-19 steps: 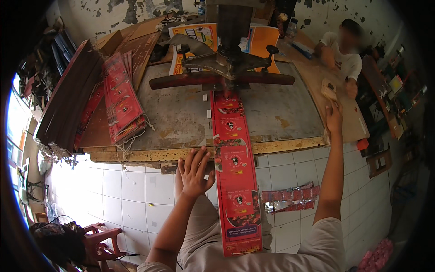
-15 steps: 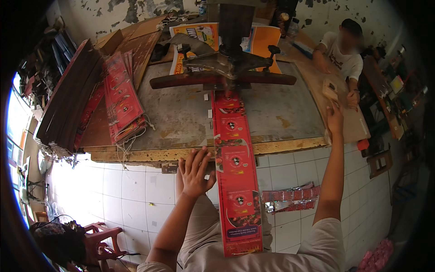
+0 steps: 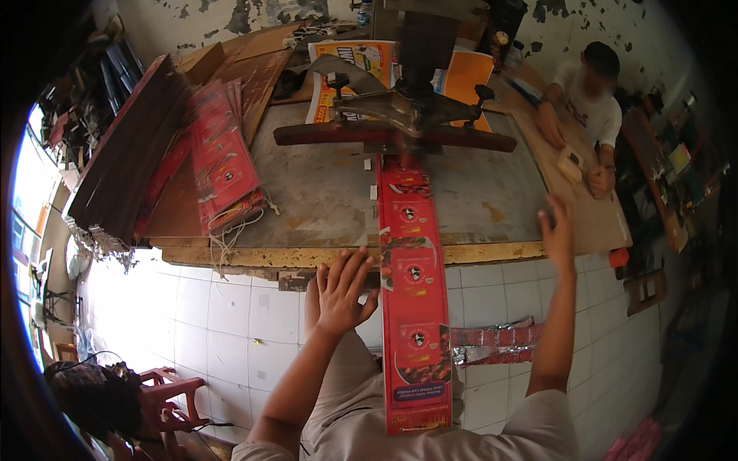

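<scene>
A long strip of red printed packaging (image 3: 416, 323) runs from beneath the head of a dark metal press (image 3: 400, 115), across the bench edge and down over my lap. My left hand (image 3: 345, 296) is open, palm down, its fingers spread by the front edge of the bench (image 3: 307, 256), just left of the strip. Over by the bench's right front corner, my right hand (image 3: 560, 237) is raised and open with nothing in it. Its fingers are apart and a little blurred. The strip's far end is hidden under the press.
Red printed strips (image 3: 224, 173) with loose strings lie at the left beside a tall dark stack (image 3: 127, 146). A person (image 3: 592, 100) sits at the right behind a small wooden block (image 3: 570, 164). Silvery red packets (image 3: 496, 342) lie on the tiled floor; a red stool (image 3: 169, 388) stands lower left.
My right hand has drawn back toward me and left, away from the wooden block. The whole view has shifted slightly. My left hand stays by the bench edge, fingers spread.
</scene>
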